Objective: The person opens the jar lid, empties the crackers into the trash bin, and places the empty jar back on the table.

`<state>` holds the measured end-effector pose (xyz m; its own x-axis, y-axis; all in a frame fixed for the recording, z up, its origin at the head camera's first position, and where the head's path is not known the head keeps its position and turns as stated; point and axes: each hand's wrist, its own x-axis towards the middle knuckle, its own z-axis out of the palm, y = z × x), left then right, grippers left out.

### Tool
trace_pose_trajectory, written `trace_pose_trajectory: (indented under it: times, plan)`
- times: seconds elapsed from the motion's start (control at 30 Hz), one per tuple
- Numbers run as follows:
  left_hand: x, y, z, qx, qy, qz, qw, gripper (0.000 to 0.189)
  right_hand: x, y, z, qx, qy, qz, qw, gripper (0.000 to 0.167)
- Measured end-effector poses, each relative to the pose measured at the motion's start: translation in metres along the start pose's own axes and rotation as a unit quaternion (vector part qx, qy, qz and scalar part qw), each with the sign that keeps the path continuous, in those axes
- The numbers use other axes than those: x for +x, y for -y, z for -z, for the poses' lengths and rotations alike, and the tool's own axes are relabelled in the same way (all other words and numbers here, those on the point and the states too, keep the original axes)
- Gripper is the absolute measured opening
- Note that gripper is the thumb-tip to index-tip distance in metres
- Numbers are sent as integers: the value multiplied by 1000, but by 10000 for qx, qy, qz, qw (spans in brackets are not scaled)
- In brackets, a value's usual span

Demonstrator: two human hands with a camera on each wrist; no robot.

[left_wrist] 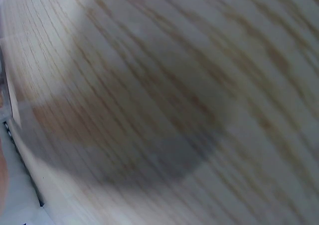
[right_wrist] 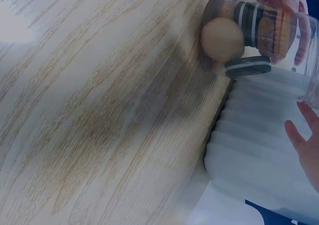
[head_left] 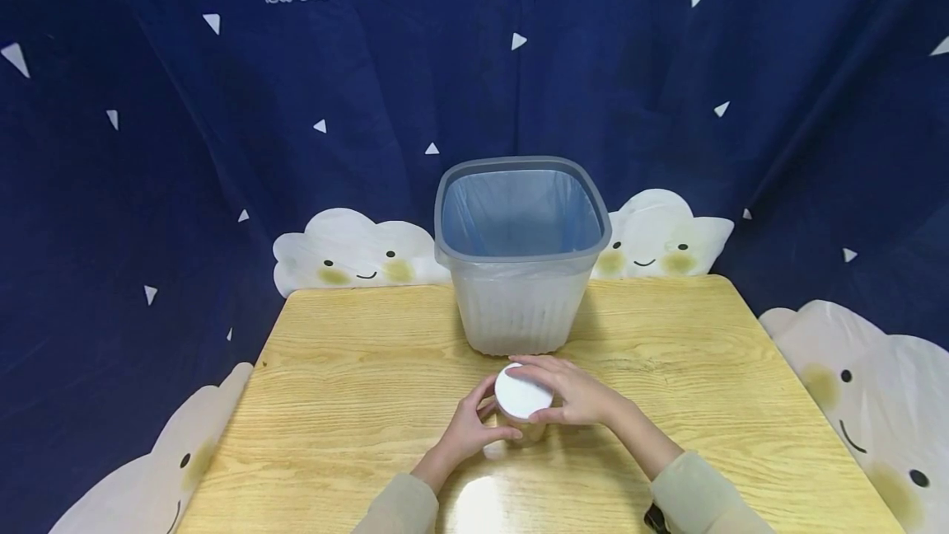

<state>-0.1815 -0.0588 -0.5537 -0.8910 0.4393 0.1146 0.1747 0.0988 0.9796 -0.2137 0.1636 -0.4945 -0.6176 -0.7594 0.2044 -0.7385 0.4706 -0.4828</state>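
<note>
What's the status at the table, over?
Left hand grips clear cylindrical jar of dark and tan cookie-like rounds; right hand grips its round white lid. Jar upright on wooden table. White grey-rimmed bin behind, seemingly not in the way.

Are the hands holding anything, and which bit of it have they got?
Yes, a jar. The left hand holds it round the side, and the right hand grips the edge of its lid.

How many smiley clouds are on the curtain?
4: a cloud left of the bin, another right of it, another left of the table, another on its right. More may be hidden.
</note>
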Motion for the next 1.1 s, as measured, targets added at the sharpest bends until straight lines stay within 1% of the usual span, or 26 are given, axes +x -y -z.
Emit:
trace_pose_trajectory:
  times: [0.23,0.57,0.77,0.9,1.03,1.1]
  plan:
    - [0,0,1,21,4,-11,10000,83,1,-2,0,4,32,30,10000,66]
    - [0,-1,0,33,-92,-87,9999,80,-1,-3,-1,31,10,8,10000,65]
    - [0,0,-1,9,-91,-57,9999,80,-2,1,0,-1,-7,-118,9999,66]
    - [0,-1,-1,-1,-93,-10,10000,80,-2,6,0,0,-56,-271,9996,67]
    - [1,1,-1,11,-83,-16,10000,80,-2,13,-1,-63,-246,-473,9986,68]
    - [2,8,-1,-3,-92,-28,10000,81,-3,16,-2,-180,-399,-574,9974,69]
